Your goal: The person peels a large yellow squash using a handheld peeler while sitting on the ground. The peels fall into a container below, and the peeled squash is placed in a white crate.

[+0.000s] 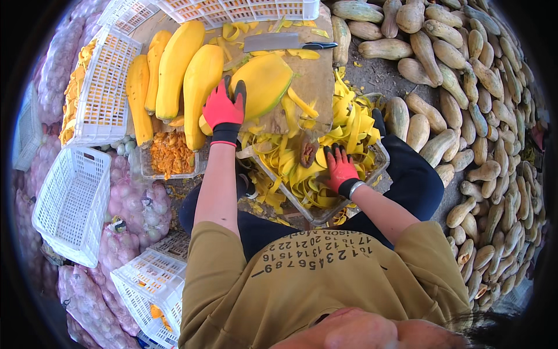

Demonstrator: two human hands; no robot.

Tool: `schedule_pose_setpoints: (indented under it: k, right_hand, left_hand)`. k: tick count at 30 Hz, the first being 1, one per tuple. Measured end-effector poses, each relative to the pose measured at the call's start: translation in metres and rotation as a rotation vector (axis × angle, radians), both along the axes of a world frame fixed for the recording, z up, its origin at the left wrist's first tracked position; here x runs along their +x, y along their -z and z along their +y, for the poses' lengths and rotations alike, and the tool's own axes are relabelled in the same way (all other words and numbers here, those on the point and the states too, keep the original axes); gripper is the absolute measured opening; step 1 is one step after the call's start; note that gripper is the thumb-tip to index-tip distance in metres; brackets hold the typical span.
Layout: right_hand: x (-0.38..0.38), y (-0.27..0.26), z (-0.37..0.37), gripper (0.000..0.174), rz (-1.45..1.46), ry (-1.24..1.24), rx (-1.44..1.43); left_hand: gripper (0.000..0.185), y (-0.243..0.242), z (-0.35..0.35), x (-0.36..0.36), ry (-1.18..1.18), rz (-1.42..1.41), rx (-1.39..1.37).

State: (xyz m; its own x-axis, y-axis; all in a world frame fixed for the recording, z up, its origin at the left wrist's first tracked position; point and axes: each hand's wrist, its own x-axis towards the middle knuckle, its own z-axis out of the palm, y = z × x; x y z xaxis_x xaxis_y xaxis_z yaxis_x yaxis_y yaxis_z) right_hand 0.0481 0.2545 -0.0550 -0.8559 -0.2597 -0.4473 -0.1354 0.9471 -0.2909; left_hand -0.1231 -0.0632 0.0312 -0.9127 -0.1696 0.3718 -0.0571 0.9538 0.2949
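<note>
My left hand (224,104), in a red glove with black fingertips, lies between two peeled yellow squashes on a wooden board. Its thumb touches the left end of the large squash (263,85), which keeps some green at its lower right. Left of it, several long peeled squashes (179,72) lie side by side. My right hand (341,168), gloved alike, rests fingers apart on yellow peel strips (287,168). Those strips heap up in a tub (322,213) between my knees. A cleaver (272,42) with a dark handle lies on the board's far side.
Unpeeled squashes (436,144) cover the ground at right. White plastic crates (72,205) stand at left among net bags of onions (139,200). A small bin of orange pulp (172,152) sits below the board (318,78). Another crate (244,11) stands at the far edge.
</note>
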Motion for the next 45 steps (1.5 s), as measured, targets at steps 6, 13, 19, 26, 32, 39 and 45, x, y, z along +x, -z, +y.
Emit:
schedule_pose_setpoints:
  k: [6,13,19,26,32,39,45]
  right_hand:
    - [-0.049,0.061,-0.028,0.055,0.023,-0.054,0.077]
    - [-0.042,0.000,0.007,0.045,0.172,-0.037,-0.117]
    - [-0.016,-0.015,-0.035,0.060,0.143,0.541,-0.562]
    - [-0.018,0.016,-0.062,0.059,0.182,0.709,-0.603]
    - [-0.069,-0.040,-0.022,0.065,0.121,0.506,-0.959]
    - [-0.157,-0.082,-0.081,0.039,0.266,0.146,-0.705]
    - [-0.054,-0.107,-0.097,0.051,0.322,0.119,-0.866]
  left_hand:
    - [0.058,0.001,-0.002,0.001,0.016,-0.048,0.021]
    - [0.064,-0.005,-0.017,-0.007,0.154,-0.102,0.045]
    - [0.095,-0.013,-0.008,0.033,0.149,-0.205,-0.094]
    - [0.106,0.000,0.012,0.083,0.078,-0.378,-0.099]
    - [0.102,0.002,0.013,0.081,0.082,-0.397,-0.102]
    - [0.099,-0.001,0.028,0.083,0.052,-0.371,-0.082]
    - [0.099,0.002,0.031,0.078,0.004,-0.351,-0.058]
